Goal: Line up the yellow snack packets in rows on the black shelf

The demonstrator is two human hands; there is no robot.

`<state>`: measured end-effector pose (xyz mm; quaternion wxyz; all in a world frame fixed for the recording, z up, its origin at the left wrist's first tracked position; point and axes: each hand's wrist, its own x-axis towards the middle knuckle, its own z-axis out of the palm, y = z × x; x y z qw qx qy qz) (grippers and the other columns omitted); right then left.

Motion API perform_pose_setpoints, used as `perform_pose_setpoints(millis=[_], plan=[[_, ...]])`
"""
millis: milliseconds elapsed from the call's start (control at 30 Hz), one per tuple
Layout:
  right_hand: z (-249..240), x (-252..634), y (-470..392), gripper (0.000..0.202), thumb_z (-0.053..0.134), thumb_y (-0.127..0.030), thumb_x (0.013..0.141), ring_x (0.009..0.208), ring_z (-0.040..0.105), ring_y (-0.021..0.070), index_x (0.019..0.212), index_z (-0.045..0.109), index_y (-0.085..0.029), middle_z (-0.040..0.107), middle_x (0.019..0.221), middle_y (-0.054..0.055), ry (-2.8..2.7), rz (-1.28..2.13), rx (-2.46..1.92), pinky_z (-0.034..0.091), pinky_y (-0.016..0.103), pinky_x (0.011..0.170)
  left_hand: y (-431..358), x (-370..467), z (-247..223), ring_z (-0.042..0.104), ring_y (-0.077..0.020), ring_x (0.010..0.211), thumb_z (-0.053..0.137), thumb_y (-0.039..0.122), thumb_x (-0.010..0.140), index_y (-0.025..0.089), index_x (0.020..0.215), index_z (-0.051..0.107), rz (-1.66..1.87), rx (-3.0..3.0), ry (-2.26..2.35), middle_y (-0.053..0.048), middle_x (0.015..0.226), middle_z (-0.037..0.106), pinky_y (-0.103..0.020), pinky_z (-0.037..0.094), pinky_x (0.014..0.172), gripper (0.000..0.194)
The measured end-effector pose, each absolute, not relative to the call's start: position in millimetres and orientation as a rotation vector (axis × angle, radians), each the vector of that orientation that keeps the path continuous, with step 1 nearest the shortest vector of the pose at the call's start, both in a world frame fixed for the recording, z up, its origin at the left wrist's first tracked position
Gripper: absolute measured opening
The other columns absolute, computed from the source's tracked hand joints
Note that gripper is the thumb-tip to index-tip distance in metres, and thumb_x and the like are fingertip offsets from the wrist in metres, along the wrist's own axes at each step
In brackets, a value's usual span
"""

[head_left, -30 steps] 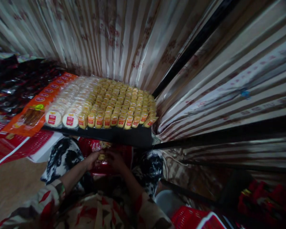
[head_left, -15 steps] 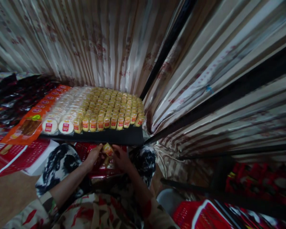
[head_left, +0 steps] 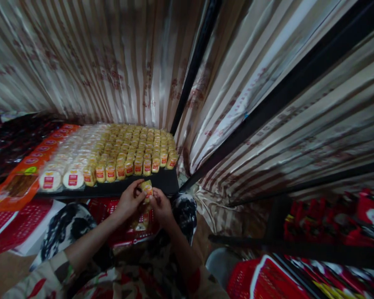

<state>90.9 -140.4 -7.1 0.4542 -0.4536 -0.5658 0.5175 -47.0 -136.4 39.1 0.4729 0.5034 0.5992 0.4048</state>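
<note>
A small yellow wrapped snack (head_left: 147,189) with a red label is held between my two hands, just in front of the dark shelf edge. My left hand (head_left: 130,202) grips it from the left with closed fingers, and my right hand (head_left: 161,206) pinches it from the right. Below them, a red basket (head_left: 102,210) on my lap holds a few more wrapped pieces. Rows of similar yellow packets (head_left: 129,149) stand on the black shelf (head_left: 149,181), with round white packets (head_left: 74,178) to their left.
An orange package (head_left: 15,182) and dark shiny packets (head_left: 9,143) lie at the left. Striped curtains (head_left: 118,58) hang behind, crossed by black poles (head_left: 195,62). Another red basket (head_left: 262,278) sits low at the right.
The view has shifted, so the shelf appears further left and lower. Both hands have risen closer to the shelf edge with the snack, and it is now more upright.
</note>
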Motion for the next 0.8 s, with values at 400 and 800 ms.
perform_pose_setpoints(millis=[400, 800], plan=[[-10.2, 97.3, -84.4, 0.045, 0.029, -0.016, 0.085, 0.124, 0.041, 0.0185, 0.127, 0.045, -0.010, 0.048, 0.130, 0.015, -1.521, 0.415, -1.407, 0.035, 0.041, 0.105, -60.5, -2.1, 49.4, 0.061, -0.0192, 0.090, 0.052, 0.022, 0.081, 0.016, 0.115, 0.051, 0.920, 1.771, 1.811, -0.007, 0.098, 0.064, -0.032, 0.048, 0.081, 0.035], [-43.6, 121.7, -44.2, 0.052, 0.031, -0.011, 0.078, 0.127, 0.037, 0.0225, 0.128, 0.045, -0.004, 0.047, 0.132, 0.018, -1.495, 0.337, -1.532, 0.032, 0.044, 0.105, -43.0, 24.4, 43.7, 0.058, -0.0203, 0.094, 0.050, 0.016, 0.081, 0.015, 0.113, 0.051, 0.989, 1.902, 1.778, -0.009, 0.102, 0.059, -0.035, 0.048, 0.084, 0.031]])
